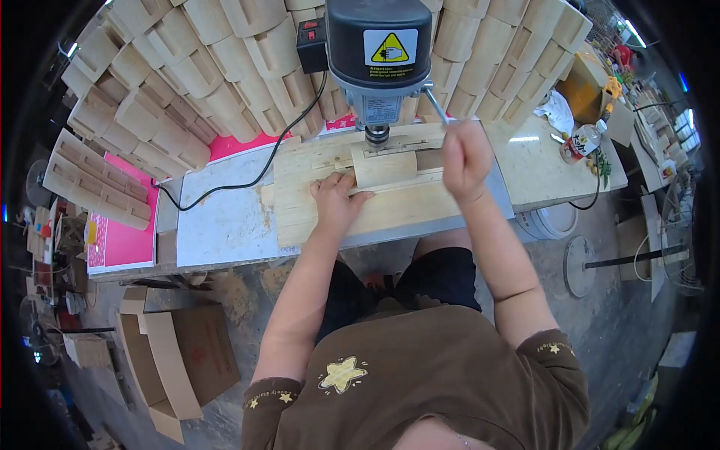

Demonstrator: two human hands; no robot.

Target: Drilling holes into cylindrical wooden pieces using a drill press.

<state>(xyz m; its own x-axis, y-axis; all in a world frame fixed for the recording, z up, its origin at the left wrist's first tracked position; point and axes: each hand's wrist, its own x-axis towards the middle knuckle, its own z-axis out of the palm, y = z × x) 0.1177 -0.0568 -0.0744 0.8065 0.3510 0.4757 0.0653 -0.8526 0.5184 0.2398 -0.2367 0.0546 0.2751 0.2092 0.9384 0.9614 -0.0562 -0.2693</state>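
A dark-topped drill press [379,52] stands in front of me, its chuck [377,135] low over a pale, curved wooden piece [386,169]. That piece rests on a wooden board [315,214], between wooden strips. My left hand [339,201] lies at its left end, fingertips touching it and thumb spread along the front strip; the fingers are apart. My right hand [466,161] is closed in a fist at the end of the metal feed lever [435,101], right of the chuck. The fist covers the lever's grip. The drill tip cannot be made out.
Slotted wooden tubes [202,67] are stacked high behind the press. A black cable [259,180] crosses the table on the left. At right stand a bottle [583,142] and a cardboard box [592,82]. An open carton [187,352] lies on the floor at left.
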